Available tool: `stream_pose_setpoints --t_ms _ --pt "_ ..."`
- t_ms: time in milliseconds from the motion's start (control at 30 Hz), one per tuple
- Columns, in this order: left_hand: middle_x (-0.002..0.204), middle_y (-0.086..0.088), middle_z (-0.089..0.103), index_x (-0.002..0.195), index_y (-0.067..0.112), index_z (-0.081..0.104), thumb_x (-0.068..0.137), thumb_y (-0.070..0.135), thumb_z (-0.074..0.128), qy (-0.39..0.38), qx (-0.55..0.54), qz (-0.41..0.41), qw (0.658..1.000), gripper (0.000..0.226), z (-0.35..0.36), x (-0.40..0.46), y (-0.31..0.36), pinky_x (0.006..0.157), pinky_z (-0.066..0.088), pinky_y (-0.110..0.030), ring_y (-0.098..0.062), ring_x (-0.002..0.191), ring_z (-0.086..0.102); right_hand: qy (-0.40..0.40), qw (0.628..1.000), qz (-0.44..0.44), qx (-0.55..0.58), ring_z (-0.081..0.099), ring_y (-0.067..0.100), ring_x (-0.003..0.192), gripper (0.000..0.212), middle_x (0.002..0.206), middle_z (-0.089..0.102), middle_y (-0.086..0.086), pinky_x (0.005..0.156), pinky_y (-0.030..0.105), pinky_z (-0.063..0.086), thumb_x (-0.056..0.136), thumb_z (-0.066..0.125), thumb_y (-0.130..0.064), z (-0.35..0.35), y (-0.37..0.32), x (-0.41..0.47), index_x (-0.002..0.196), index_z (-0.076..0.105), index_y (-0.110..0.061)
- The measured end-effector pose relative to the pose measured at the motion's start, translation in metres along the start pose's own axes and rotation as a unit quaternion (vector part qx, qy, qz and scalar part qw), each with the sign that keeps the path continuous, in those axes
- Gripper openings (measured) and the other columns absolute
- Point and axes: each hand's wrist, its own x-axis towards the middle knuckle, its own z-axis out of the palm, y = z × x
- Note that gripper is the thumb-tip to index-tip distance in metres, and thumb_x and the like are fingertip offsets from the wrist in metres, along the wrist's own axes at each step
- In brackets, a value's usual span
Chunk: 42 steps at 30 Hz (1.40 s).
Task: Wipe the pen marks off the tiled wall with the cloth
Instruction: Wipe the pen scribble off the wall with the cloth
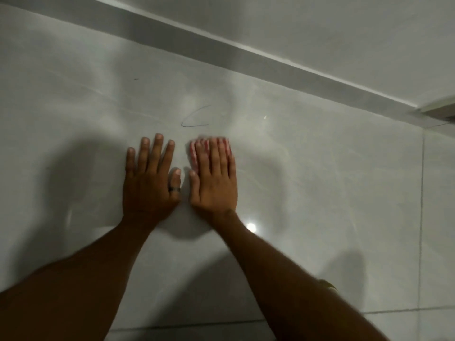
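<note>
Count: 2 hands, 1 cloth, 2 pen marks visible, 1 ring

Left hand (150,178) flat on tiled wall (320,168), palm to the tile, fingers straight & slightly spread, thumb out toward 3 o'clock. Holds nothing. Dark ring (174,189) on the thumb

Right hand (214,179) just beside it at 3 o'clock, thumbs near each other w/ narrow gap. Also flat, fingers extended & close together, pressing the cloth (194,151) against the wall. Not a curled grip, it's pinned under fingers/palm. Cloth is red/white patterned, shows past the fingertips at 12 o'clock & along index side at 9 o'clock; rest hidden under the hand, so full extent can't be told. That area is motion-blurred

Pen marks:
- curved pen mark (194,118), dark open loop, at 12 o'clock from the gap between the hands, slightly nearer the cloth, just above it, not touching
- small dash mark (136,79), well apart, approx 11 o'clock from left hand, higher on wall

Wall: glossy pale grey tile, grout lines visible at 3 o'clock and along 6 o'clock edge. Bright light reflection (251,227) at approx 4 o'clock from right wrist. Grey ledge band (246,54) runs diagonally across the top, 10 o'clock to 3 o'clock, above both marks

Both forearms bare, enter from 6–7 o'clock (L) and 5 o'clock (R). Hand shadows fall on tile on either side

Containers: n/a in view
</note>
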Motion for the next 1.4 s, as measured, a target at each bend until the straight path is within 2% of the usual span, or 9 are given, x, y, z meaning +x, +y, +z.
stream_pose_setpoints --t_ms 167,300,500,667,833,967,1167,1300,1400 --pt "0.178 -0.018 0.033 0.170 0.012 0.038 0.112 0.042 0.038 0.003 0.015 0.008 1.000 0.065 0.001 -0.002 0.000 0.135 0.022 -0.061 -0.042 0.165 0.029 0.010 1.000 0.029 -0.006 -0.007 0.026 0.169 0.067 0.182 -0.003 0.009 0.138 0.048 0.001 0.114 0.024 -0.046 -0.023 -0.005 0.100 0.172 0.004 -0.019" --pt "0.179 -0.017 0.030 0.171 0.013 0.035 0.113 0.047 0.032 -0.009 0.007 0.005 1.000 0.068 0.000 -0.001 -0.002 0.136 0.018 -0.060 -0.042 0.166 0.027 0.005 1.000 0.019 -0.006 -0.003 0.026 0.169 0.067 0.182 0.001 0.010 0.138 0.047 0.001 0.114 0.026 -0.045 -0.027 -0.006 0.109 0.172 0.007 -0.018" --pt "0.182 -0.013 0.025 0.173 0.017 0.032 0.108 0.040 0.040 -0.012 -0.003 0.003 1.000 0.069 0.000 -0.001 -0.001 0.137 0.015 -0.060 -0.039 0.168 0.023 0.033 0.999 -0.041 -0.002 -0.001 0.032 0.169 0.066 0.182 0.004 0.012 0.136 0.055 0.010 0.112 0.033 -0.039 0.006 -0.006 -0.020 0.172 0.014 -0.019" --pt "0.181 -0.013 0.026 0.172 0.016 0.034 0.109 0.039 0.041 -0.006 -0.005 0.001 1.000 0.067 -0.002 0.000 0.000 0.136 0.017 -0.062 -0.040 0.168 0.024 0.033 0.998 -0.042 0.026 0.012 0.027 0.169 0.061 0.179 0.021 0.006 0.134 0.054 0.024 0.112 0.038 -0.039 0.034 -0.010 -0.114 0.170 0.027 -0.024" --pt "0.180 -0.014 0.027 0.172 0.015 0.035 0.109 0.036 0.044 -0.009 -0.007 0.004 1.000 0.066 -0.004 0.000 -0.001 0.136 0.018 -0.062 -0.040 0.168 0.024 0.053 0.998 -0.031 0.020 0.014 0.026 0.168 0.058 0.178 0.027 0.006 0.134 0.053 0.025 0.110 0.037 -0.036 0.022 -0.010 -0.078 0.167 0.035 -0.024" --pt "0.181 -0.014 0.026 0.172 0.016 0.034 0.109 0.037 0.041 -0.025 -0.007 0.000 1.000 0.067 -0.006 0.002 0.000 0.137 0.017 -0.061 -0.039 0.168 0.023 0.060 0.998 -0.002 0.021 0.007 0.026 0.169 0.063 0.180 0.016 0.008 0.137 0.052 0.015 0.109 0.035 -0.037 0.010 -0.020 -0.016 0.170 0.025 -0.023" --pt "0.178 -0.018 0.033 0.170 0.011 0.039 0.110 0.036 0.042 -0.029 0.009 0.001 1.000 0.065 -0.011 0.002 0.001 0.135 0.022 -0.063 -0.043 0.165 0.029 0.014 0.994 -0.105 -0.008 0.002 0.026 0.169 0.064 0.182 0.010 0.007 0.137 0.050 0.008 0.112 0.030 -0.043 -0.017 -0.020 0.084 0.171 0.017 -0.024" --pt "0.176 -0.019 0.036 0.168 0.010 0.041 0.113 0.041 0.035 -0.029 0.003 -0.008 1.000 0.063 -0.011 0.003 0.001 0.134 0.024 -0.063 -0.043 0.164 0.032 0.041 0.999 -0.007 0.018 0.005 0.028 0.169 0.065 0.181 0.012 0.009 0.139 0.048 0.005 0.112 0.021 -0.047 -0.024 -0.043 0.113 0.171 0.019 -0.021" --pt "0.178 -0.015 0.033 0.170 0.013 0.038 0.113 0.042 0.034 -0.034 0.007 -0.010 0.999 0.064 -0.009 0.002 0.000 0.135 0.023 -0.061 -0.040 0.166 0.031 0.042 0.987 -0.155 -0.019 0.015 0.032 0.168 0.062 0.178 0.023 0.013 0.138 0.050 0.011 0.111 0.031 -0.042 -0.024 -0.027 0.105 0.169 0.029 -0.019"
